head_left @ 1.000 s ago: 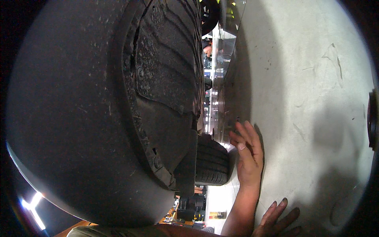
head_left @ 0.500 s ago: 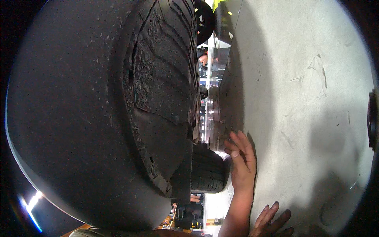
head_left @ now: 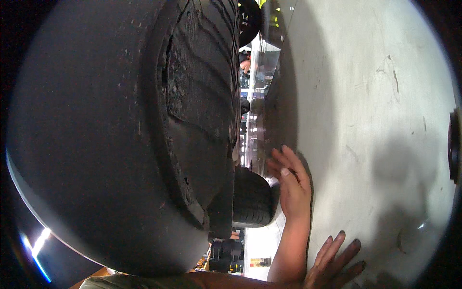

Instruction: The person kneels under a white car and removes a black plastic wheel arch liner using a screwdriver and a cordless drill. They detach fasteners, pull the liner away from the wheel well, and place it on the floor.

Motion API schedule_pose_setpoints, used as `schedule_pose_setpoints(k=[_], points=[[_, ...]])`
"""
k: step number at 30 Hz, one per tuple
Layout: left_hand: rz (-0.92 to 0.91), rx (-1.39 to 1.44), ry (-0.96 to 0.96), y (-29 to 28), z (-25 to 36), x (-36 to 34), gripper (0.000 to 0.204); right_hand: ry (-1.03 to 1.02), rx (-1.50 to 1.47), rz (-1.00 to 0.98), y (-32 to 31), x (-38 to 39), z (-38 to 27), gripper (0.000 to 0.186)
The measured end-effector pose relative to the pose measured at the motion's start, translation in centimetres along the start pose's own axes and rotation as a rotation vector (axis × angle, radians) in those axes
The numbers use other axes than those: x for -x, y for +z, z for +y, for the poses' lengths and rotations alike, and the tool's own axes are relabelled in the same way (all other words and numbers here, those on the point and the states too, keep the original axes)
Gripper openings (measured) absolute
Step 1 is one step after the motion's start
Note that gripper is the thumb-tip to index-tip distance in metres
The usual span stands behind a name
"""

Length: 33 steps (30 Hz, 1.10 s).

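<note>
The view lies sideways, with a car's dark curved body panel [head_left: 91, 135] on the left and the pale floor [head_left: 356, 130] on the right. My left hand [head_left: 292, 188] is beside the floor, its thumb and slightly bent fingers apart, with nothing in it. Its fingers point into the gap under the car, close to a black tyre [head_left: 252, 200]. Lower down, my right hand [head_left: 334, 262] spreads its dark-tipped fingers against or just over the floor, also holding nothing. Inside the panel's edge is a black ribbed underside cover [head_left: 202, 82].
A second wheel [head_left: 249, 21] shows at the top of the gap, and a smaller tyre [head_left: 244, 105] farther off. Another person's hand [head_left: 245, 66] appears in the distance. A dark round object [head_left: 454, 144] sits at the right rim. Shadows fall across the floor.
The view has shifted slightly. My left hand has moved a little farther up the picture, along the gap. More of my right hand shows, and its fingers are spread wider.
</note>
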<state>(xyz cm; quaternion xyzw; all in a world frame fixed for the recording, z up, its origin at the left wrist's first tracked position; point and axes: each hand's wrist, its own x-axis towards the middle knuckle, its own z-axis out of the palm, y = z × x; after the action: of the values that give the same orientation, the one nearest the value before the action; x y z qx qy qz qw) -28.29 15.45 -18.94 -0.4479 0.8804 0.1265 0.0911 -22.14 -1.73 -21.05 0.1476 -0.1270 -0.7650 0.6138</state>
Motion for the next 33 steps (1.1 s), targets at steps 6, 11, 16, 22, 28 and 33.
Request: schedule_pose_setpoints(k=[6,11,16,22,28,33], points=[[0.277,0.001,0.307,-0.8,-1.8,-1.8,0.065,0.047,0.101,-0.079,4.0,-1.5,0.6,0.045],[0.009,0.005,0.141,-2.6,-4.0,-2.2,0.077,0.096,1.346,0.03,0.7,6.4,5.9,0.04],[0.088,-0.015,0.222,-3.3,-1.9,-3.0,0.079,0.276,1.856,-0.224,3.5,24.8,-3.9,0.037],[0.059,-0.164,0.172,-5.8,-1.2,-2.1,0.072,-0.139,2.285,0.353,23.9,28.4,-30.7,0.029],[0.02,-0.142,0.179,-6.7,-1.3,-3.8,0.073,-0.761,3.0,0.88,23.2,24.8,-44.8,0.04],[-0.092,-0.14,0.108,-6.8,-0.4,-3.8,0.074,-0.716,3.06,0.903,23.3,24.8,-45.6,0.042]])
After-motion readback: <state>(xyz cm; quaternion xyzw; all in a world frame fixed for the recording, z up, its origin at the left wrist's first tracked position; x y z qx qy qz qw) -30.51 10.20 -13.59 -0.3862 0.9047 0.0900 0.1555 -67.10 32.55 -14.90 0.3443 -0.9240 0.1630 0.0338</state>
